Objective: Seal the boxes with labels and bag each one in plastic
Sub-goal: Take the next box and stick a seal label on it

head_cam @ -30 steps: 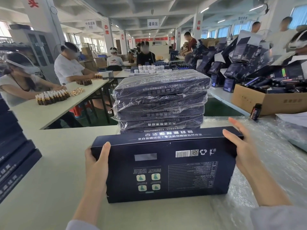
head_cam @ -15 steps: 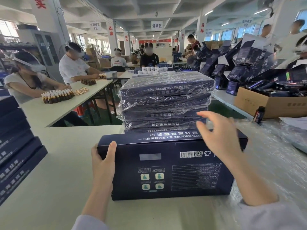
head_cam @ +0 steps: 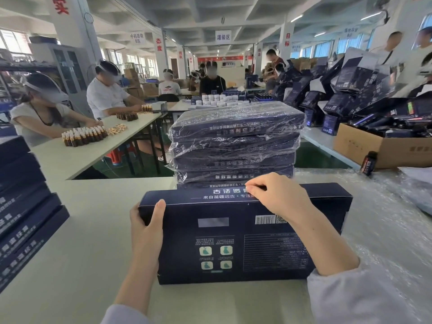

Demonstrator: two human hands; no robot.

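A flat dark blue box (head_cam: pixel 233 242) stands tilted on its long edge on the pale table (head_cam: pixel 81 242), printed back facing me. My left hand (head_cam: pixel 146 228) grips its left end, thumb on the front face. My right hand (head_cam: pixel 278 195) lies over the top edge near the middle, fingers curled; whether they pinch a label is too small to tell. Right behind the box stands a stack of several plastic-bagged boxes (head_cam: pixel 236 146).
Unbagged dark boxes (head_cam: pixel 21 206) are piled at the left edge. Clear plastic bags (head_cam: pixel 385 218) cover the table on the right. A cardboard carton (head_cam: pixel 383 146) of dark packs and a small bottle (head_cam: pixel 369 163) sit at the back right. People work at neighbouring tables.
My right hand left the box's right end, swung up over the top edge to its middle and curled its fingers there. The left hand kept its grip.
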